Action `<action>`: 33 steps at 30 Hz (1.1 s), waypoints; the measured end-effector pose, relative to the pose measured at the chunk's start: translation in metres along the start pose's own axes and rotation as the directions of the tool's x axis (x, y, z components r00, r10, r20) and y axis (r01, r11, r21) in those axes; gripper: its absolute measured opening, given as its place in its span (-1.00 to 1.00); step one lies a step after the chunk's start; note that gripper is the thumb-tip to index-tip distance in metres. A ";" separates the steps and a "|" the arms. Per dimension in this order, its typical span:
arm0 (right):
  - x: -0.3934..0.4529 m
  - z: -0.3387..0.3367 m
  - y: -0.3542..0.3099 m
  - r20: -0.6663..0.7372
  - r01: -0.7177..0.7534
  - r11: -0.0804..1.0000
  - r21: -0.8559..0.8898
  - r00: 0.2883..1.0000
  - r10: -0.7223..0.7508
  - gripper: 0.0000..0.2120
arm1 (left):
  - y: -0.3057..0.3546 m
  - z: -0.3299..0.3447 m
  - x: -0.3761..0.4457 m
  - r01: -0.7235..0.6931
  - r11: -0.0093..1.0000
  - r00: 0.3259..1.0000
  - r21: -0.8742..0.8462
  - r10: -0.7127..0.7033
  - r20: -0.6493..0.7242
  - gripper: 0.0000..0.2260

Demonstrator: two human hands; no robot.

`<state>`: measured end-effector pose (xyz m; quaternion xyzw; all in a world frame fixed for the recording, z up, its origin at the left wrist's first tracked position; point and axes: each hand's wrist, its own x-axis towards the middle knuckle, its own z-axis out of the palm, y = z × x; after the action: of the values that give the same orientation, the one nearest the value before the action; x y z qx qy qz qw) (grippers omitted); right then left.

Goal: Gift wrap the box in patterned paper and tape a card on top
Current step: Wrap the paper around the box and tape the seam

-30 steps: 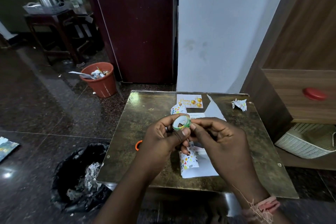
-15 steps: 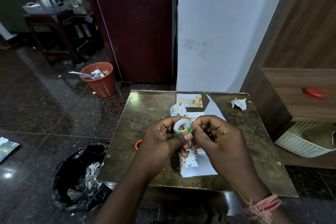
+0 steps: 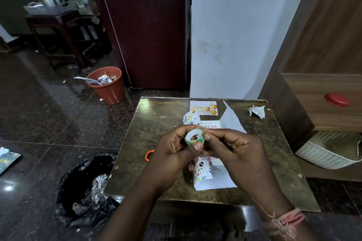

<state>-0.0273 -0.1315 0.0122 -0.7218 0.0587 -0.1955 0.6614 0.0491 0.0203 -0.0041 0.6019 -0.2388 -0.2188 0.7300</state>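
Box (image 3: 210, 126) and patterned paper (image 3: 202, 170) lie on the table (image 3: 156, 143) just beneath our fingers, the box only partly wrapped, its printed top showing. Our left hand (image 3: 172, 154) and right hand (image 3: 235, 150) both curl around a small tape roll (image 3: 195, 137), fingertips pinching its rim, seemingly hunting the tape's end. Beyond our fingers the birthday card (image 3: 203, 108) waits, untaped. We judge most wrapping remains.

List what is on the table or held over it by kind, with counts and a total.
Tape roll, held by left hand and right hand: 1
Birthday card: 1
Box, partly wrapped: 1
Wrapping paper sheet: 1
Crumpled paper scrap: 1
Orange handle, mostly hidden: 1
Total: 6
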 end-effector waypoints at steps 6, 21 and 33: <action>-0.002 0.007 -0.003 -0.028 -0.032 0.998 0.050 0.999 0.033 -0.80 | -0.002 -0.003 -0.001 -0.005 0.999 1.000 0.038 0.005 0.002 -0.76; 0.000 0.007 0.002 -0.101 -0.050 0.996 0.074 0.993 0.057 -0.86 | -0.006 0.000 -0.002 0.037 0.999 0.998 0.028 -0.038 0.041 -0.78; 0.000 0.004 -0.004 -0.024 -0.051 0.994 0.095 0.998 0.054 -0.83 | 0.000 -0.003 0.001 0.050 0.999 0.998 -0.005 -0.050 0.044 -0.70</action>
<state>-0.0263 -0.1276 0.0162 -0.6851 0.0771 -0.1903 0.6989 0.0521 0.0219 -0.0047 0.6004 -0.2388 -0.2510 0.7208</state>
